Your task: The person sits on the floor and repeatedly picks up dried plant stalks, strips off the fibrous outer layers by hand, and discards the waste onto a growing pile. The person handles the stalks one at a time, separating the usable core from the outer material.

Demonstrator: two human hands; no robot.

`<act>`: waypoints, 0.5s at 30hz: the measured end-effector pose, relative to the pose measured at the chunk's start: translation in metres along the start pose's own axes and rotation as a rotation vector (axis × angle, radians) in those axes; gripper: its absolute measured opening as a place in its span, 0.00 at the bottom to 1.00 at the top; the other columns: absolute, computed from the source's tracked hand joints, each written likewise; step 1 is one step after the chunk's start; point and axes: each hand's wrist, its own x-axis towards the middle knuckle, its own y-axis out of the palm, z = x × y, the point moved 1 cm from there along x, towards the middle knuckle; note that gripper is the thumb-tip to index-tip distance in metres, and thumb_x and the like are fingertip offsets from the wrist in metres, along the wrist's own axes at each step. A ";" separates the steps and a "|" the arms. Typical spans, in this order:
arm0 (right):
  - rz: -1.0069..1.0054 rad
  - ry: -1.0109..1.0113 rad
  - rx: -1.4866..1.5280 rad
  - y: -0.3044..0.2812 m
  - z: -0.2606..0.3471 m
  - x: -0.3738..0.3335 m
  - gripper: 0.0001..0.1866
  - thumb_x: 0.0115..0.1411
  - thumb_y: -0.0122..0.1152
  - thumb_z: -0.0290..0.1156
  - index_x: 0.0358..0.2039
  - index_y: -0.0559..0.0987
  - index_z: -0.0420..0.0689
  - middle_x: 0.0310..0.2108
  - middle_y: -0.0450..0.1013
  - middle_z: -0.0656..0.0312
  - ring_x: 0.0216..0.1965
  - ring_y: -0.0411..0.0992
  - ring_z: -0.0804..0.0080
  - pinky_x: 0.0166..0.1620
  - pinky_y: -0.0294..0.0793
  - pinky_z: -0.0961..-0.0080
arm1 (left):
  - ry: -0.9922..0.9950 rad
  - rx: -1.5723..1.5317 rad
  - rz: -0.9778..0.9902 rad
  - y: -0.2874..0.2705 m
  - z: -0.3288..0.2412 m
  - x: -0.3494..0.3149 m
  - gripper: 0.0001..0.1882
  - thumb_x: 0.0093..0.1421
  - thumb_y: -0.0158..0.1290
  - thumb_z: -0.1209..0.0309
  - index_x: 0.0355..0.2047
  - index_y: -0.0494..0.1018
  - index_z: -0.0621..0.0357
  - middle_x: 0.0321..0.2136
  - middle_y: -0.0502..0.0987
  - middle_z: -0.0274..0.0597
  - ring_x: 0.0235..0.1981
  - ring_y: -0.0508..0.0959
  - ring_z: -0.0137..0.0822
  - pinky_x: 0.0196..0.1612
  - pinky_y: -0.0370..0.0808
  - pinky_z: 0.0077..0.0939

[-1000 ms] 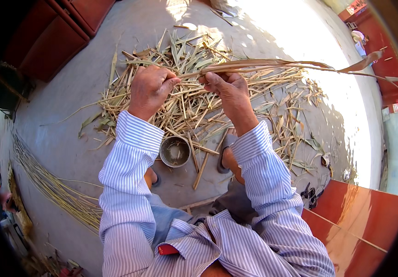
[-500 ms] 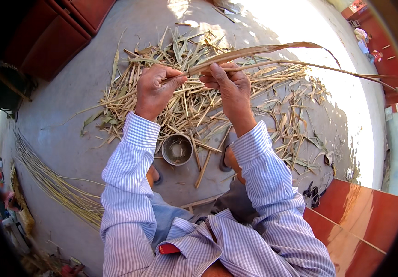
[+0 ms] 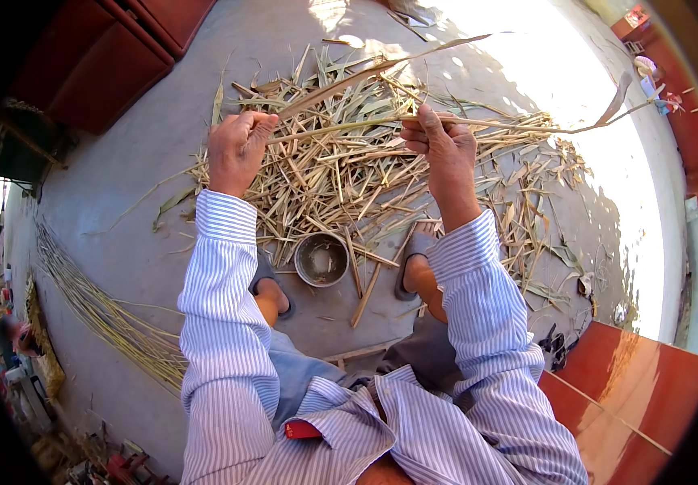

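My left hand (image 3: 236, 153) is closed in a fist above the left part of a heap of cut stalks and dry leaves (image 3: 325, 182). From it a long, brown dry leaf (image 3: 365, 74) slants up and to the right. A thin dry stalk (image 3: 333, 127) runs from beside the left hand across to my right hand (image 3: 444, 153), which pinches it between thumb and fingers. Past that hand the stalk continues right to a thin tip with a curled leaf. Whether the left fist also grips the stalk's end is hidden by the fingers.
A round metal bowl (image 3: 321, 259) stands on the grey floor between my sandalled feet. A bundle of long thin rods (image 3: 114, 311) lies to the left. Dark red furniture (image 3: 94, 69) is at the far left, and red tiles (image 3: 608, 388) are at the near right.
My hands have moved apart, left hand leftward, right hand rightward. The leaf, which lay along the stalk, now stands away from it, with its base at the left hand.
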 end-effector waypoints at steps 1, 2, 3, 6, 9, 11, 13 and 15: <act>-0.005 0.001 0.001 0.000 0.000 0.000 0.16 0.61 0.62 0.41 0.36 0.79 0.38 0.31 0.79 0.56 0.30 0.78 0.73 0.31 0.78 0.83 | 0.107 -0.109 -0.016 0.005 -0.003 0.000 0.16 0.58 0.58 0.57 0.29 0.78 0.58 0.22 0.77 0.40 0.28 0.75 0.41 0.34 0.68 0.37; -0.010 0.002 0.002 0.000 0.000 0.001 0.16 0.61 0.62 0.41 0.36 0.79 0.38 0.31 0.79 0.56 0.30 0.78 0.73 0.30 0.78 0.83 | 0.097 -0.160 0.064 0.010 -0.006 -0.001 0.15 0.57 0.59 0.57 0.29 0.79 0.58 0.23 0.78 0.41 0.28 0.75 0.41 0.34 0.68 0.37; -0.005 0.004 0.003 0.002 0.001 0.001 0.16 0.61 0.62 0.41 0.36 0.79 0.38 0.31 0.79 0.56 0.30 0.78 0.73 0.30 0.78 0.83 | 0.087 -0.213 0.145 0.015 -0.009 -0.002 0.15 0.55 0.60 0.58 0.29 0.79 0.59 0.23 0.78 0.41 0.28 0.76 0.42 0.34 0.69 0.37; -0.009 -0.007 -0.009 0.006 0.001 -0.001 0.16 0.61 0.62 0.40 0.36 0.79 0.38 0.31 0.79 0.56 0.30 0.78 0.73 0.30 0.78 0.84 | -0.099 -0.351 0.255 0.022 -0.013 -0.005 0.13 0.53 0.64 0.63 0.30 0.80 0.61 0.25 0.79 0.40 0.30 0.77 0.35 0.38 0.72 0.30; 0.015 -0.015 -0.004 0.003 0.000 0.000 0.16 0.61 0.62 0.39 0.37 0.78 0.37 0.32 0.79 0.55 0.30 0.78 0.72 0.31 0.78 0.84 | -0.396 -0.703 0.256 0.027 -0.010 -0.005 0.12 0.55 0.63 0.65 0.31 0.79 0.62 0.25 0.80 0.37 0.31 0.77 0.28 0.40 0.72 0.23; 0.018 -0.014 -0.018 -0.001 -0.003 0.003 0.16 0.61 0.62 0.39 0.37 0.78 0.37 0.32 0.79 0.55 0.31 0.79 0.72 0.32 0.79 0.84 | -0.541 -0.917 0.152 0.024 -0.008 -0.002 0.11 0.57 0.61 0.66 0.32 0.78 0.63 0.26 0.80 0.36 0.31 0.77 0.24 0.41 0.72 0.19; 0.023 -0.011 -0.002 -0.004 -0.002 0.003 0.15 0.62 0.61 0.38 0.37 0.78 0.36 0.32 0.79 0.54 0.31 0.79 0.71 0.32 0.79 0.83 | -0.585 -0.879 -0.006 0.007 0.012 0.002 0.12 0.58 0.61 0.65 0.33 0.77 0.63 0.27 0.80 0.36 0.31 0.77 0.24 0.41 0.71 0.20; 0.049 -0.012 0.036 -0.004 0.003 0.003 0.14 0.63 0.60 0.36 0.35 0.78 0.34 0.31 0.79 0.54 0.30 0.79 0.71 0.32 0.79 0.82 | -0.554 -0.741 -0.149 -0.003 0.036 0.005 0.14 0.59 0.60 0.62 0.35 0.76 0.63 0.28 0.80 0.37 0.31 0.77 0.25 0.40 0.71 0.21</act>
